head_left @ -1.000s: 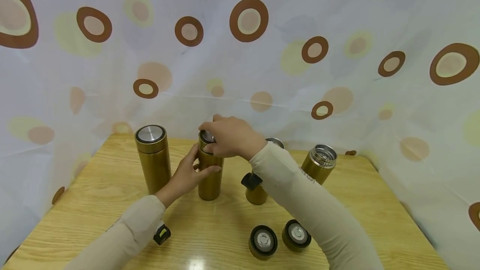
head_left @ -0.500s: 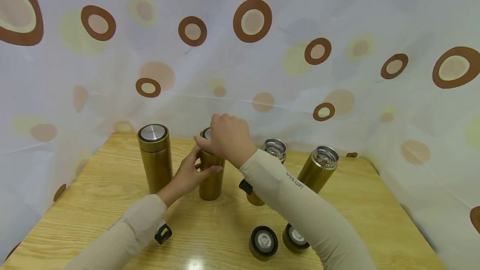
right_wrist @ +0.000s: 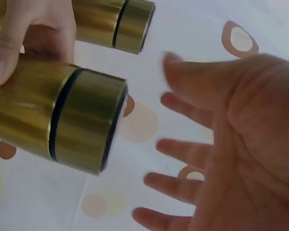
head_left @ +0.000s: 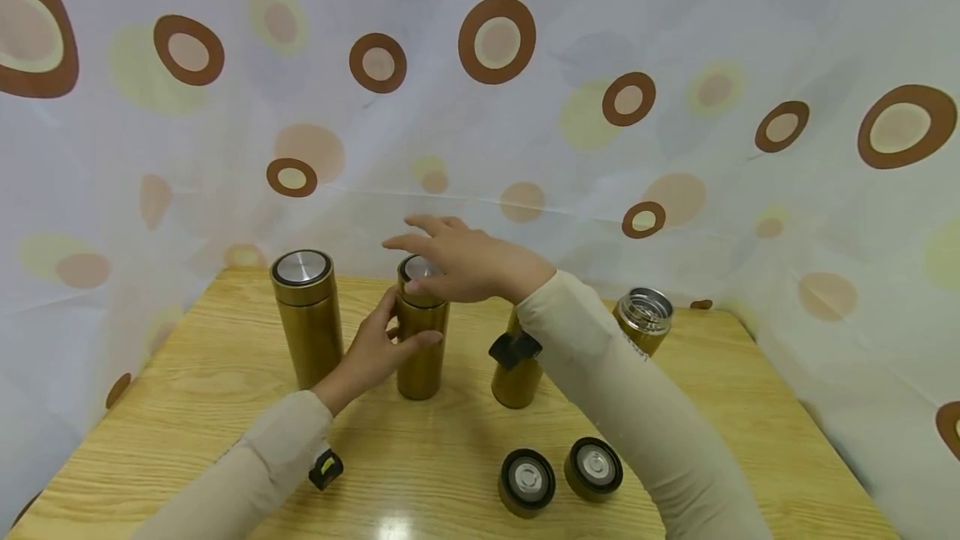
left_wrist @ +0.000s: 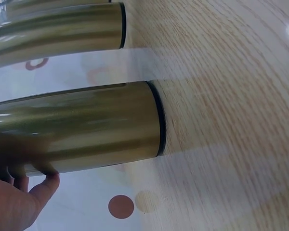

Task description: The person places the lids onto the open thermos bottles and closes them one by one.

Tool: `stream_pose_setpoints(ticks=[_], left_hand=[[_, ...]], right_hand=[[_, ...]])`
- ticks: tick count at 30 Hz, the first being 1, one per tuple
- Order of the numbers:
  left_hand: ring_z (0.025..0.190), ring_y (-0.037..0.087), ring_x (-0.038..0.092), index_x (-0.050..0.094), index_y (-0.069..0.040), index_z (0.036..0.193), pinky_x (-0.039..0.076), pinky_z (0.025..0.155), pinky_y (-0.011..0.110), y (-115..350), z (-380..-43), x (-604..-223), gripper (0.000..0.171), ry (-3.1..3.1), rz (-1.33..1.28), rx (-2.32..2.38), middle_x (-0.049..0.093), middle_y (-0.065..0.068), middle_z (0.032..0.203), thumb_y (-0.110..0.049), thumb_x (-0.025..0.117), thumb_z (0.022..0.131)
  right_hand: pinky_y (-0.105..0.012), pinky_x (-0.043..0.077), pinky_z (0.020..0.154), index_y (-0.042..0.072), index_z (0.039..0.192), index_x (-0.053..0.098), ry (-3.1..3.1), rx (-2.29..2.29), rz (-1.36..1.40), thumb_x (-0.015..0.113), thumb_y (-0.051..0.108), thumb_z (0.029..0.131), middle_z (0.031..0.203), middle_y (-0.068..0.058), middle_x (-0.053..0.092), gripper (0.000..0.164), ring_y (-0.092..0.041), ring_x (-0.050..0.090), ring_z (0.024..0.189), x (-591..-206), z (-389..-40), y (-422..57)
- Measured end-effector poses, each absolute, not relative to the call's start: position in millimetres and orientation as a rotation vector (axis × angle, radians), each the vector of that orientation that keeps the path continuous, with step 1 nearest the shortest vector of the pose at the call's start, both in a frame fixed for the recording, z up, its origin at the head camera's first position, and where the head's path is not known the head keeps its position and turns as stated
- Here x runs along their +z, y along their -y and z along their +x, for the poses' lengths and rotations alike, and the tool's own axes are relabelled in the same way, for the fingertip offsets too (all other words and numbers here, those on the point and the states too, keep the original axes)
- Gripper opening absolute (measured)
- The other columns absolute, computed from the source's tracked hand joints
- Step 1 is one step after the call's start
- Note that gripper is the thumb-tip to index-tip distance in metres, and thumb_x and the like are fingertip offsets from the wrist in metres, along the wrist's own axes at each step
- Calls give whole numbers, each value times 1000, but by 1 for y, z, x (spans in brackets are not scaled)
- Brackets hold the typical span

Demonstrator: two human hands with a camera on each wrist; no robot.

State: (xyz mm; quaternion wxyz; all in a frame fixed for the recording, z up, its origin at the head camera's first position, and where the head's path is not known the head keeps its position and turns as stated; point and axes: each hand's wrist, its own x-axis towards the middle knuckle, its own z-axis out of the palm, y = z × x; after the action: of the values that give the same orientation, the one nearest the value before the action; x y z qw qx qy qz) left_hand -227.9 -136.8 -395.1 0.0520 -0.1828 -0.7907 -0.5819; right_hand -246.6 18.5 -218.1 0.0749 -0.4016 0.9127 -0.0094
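Observation:
My left hand (head_left: 371, 350) grips a gold thermos (head_left: 420, 371) that stands upright on the table, thumb across its near side. The thermos's gold lid (right_wrist: 89, 122) sits on top, with a dark ring under it. Above that lid is my right hand (head_left: 472, 263), its fingers spread and straight. In the right wrist view a gap shows between this hand and the lid. The left wrist view has the thermos body (left_wrist: 82, 127) and its dark base edge, with left fingertips (left_wrist: 48, 185) at its side.
A taller lidded thermos (head_left: 309, 340) stands at left. Right of the held one are two lidless thermoses, one (head_left: 517, 382) partly behind my right forearm, the other (head_left: 643, 315) farther right. Two removed lids (head_left: 527, 482) lie near the front. A patterned curtain (head_left: 450, 123) hangs behind the table (head_left: 420, 473).
My right hand was curled at the lid, turned round it, and has now let go with fingers spread. My left hand keeps its grip on the thermos.

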Motion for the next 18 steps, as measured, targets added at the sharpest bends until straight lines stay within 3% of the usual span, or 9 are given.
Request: stream_pose_setpoints(ticks=[3, 7, 11, 18], left_hand=[[134, 34, 38, 24, -13, 148, 31, 106, 61, 137, -228, -395, 74, 2403, -550, -1785, 42, 13, 143, -23, 69, 90], [135, 33, 36, 23, -15, 149, 32, 106, 60, 138, -229, -395, 76, 2409, -539, -1802, 41, 12, 144, -25, 70, 90], [136, 34, 36, 22, -16, 150, 32, 106, 60, 138, -229, -395, 76, 2419, -539, -1803, 40, 13, 144, -24, 69, 90], [137, 33, 34, 21, -19, 151, 31, 107, 60, 137, -227, -392, 77, 2413, -540, -1814, 38, 12, 146, -24, 69, 91]], right_hand=[[-52, 27, 112, 27, 151, 30, -2601, 8, -1252, 54, 23, 99, 160, -8, 12, 57, -34, 16, 145, -214, -251, -24], [-43, 31, 112, 23, 150, 33, -2533, -26, -1263, 54, 12, 98, 157, -6, 24, 57, -26, 27, 142, -219, -260, -28], [-37, 39, 106, 21, 148, 37, -2546, -70, -1282, 59, 13, 96, 145, -5, 40, 57, -20, 44, 130, -225, -265, -29], [-36, 46, 93, 19, 145, 42, -2631, 7, -1286, 65, 22, 93, 123, -7, 51, 58, -20, 54, 108, -225, -262, -25]])
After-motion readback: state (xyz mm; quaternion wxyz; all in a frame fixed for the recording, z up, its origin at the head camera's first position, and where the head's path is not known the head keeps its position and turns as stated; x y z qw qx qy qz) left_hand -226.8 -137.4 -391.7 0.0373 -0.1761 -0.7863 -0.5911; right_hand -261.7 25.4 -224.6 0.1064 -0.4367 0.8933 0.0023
